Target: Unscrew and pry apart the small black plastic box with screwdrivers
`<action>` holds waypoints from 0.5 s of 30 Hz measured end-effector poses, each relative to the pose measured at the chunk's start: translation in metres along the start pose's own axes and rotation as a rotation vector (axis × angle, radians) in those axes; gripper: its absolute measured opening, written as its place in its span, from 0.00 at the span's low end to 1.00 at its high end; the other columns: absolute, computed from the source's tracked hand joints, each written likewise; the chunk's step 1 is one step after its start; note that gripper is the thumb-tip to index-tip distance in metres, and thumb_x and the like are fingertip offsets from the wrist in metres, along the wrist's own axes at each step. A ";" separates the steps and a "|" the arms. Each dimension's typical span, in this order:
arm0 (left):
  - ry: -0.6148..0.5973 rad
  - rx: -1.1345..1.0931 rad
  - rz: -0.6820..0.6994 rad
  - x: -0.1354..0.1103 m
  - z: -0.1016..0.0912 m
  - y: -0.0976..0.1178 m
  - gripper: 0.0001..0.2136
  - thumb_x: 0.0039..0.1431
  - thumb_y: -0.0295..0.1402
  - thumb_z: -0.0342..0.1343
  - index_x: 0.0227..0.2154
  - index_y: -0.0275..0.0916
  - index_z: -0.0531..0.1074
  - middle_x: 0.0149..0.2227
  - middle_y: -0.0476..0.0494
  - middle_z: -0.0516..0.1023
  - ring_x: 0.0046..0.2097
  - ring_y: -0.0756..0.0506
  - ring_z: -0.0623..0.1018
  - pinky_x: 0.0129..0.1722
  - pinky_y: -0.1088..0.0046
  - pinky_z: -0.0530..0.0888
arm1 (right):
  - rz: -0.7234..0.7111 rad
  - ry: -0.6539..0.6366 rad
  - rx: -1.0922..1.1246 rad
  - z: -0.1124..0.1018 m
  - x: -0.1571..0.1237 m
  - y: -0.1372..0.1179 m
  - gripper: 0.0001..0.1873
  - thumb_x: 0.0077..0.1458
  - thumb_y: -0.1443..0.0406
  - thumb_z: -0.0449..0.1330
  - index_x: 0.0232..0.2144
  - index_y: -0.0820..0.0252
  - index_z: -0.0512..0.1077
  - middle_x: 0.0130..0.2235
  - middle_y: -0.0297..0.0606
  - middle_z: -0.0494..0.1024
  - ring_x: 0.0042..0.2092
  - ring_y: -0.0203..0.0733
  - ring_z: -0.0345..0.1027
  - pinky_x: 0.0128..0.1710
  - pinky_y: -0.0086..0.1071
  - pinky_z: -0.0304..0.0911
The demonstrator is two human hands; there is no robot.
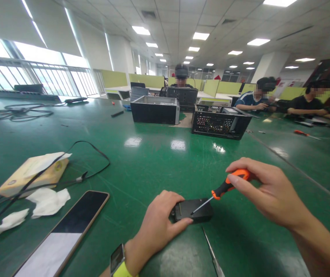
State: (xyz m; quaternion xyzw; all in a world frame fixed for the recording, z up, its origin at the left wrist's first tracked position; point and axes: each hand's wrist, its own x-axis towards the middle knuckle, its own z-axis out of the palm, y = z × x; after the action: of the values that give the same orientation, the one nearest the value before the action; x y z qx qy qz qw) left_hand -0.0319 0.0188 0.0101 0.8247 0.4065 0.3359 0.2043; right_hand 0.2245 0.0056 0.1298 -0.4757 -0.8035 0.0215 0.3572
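Observation:
A small black rectangular box [203,212], perhaps a power adapter, lies flat on the green tabletop [141,173]. My left hand [160,217] grips its left end, thumb along the near side and fingers over the far side. In my right hand [268,192] is a screwdriver [225,186] with an orange and black handle, held slanting. Its tip meets the top face of the black box near the left hand's thumb. Just below the box lies a thin pointed metal tool [212,252], partly cut off by the frame's bottom edge.
To the left lie a smartphone [81,209], crumpled tissues [49,202], a tissue pack [52,173] and black cables [103,154]. Two computer cases [154,111] [219,123] stand at the far side. Another orange screwdriver [302,133] rests at far right. Several people [254,100] sit beyond.

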 end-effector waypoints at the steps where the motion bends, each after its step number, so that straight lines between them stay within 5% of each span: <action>1: 0.002 0.002 0.001 0.000 0.000 0.000 0.15 0.52 0.36 0.67 0.42 0.40 0.72 0.40 0.44 0.76 0.41 0.40 0.74 0.42 0.62 0.73 | -0.004 -0.020 0.002 0.003 0.000 0.000 0.07 0.61 0.61 0.57 0.36 0.56 0.72 0.31 0.30 0.75 0.31 0.35 0.68 0.33 0.30 0.62; 15: 0.002 0.014 0.022 0.000 0.000 0.000 0.14 0.55 0.37 0.65 0.41 0.39 0.72 0.40 0.43 0.77 0.41 0.40 0.74 0.42 0.61 0.72 | -0.010 -0.095 0.002 0.008 0.002 0.005 0.07 0.62 0.61 0.56 0.34 0.56 0.71 0.30 0.30 0.74 0.30 0.35 0.67 0.32 0.31 0.60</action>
State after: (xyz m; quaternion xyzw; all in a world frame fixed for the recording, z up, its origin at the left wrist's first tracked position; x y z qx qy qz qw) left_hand -0.0325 0.0190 0.0100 0.8303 0.3999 0.3359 0.1945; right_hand 0.2228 0.0123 0.1234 -0.4699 -0.8218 0.0429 0.3194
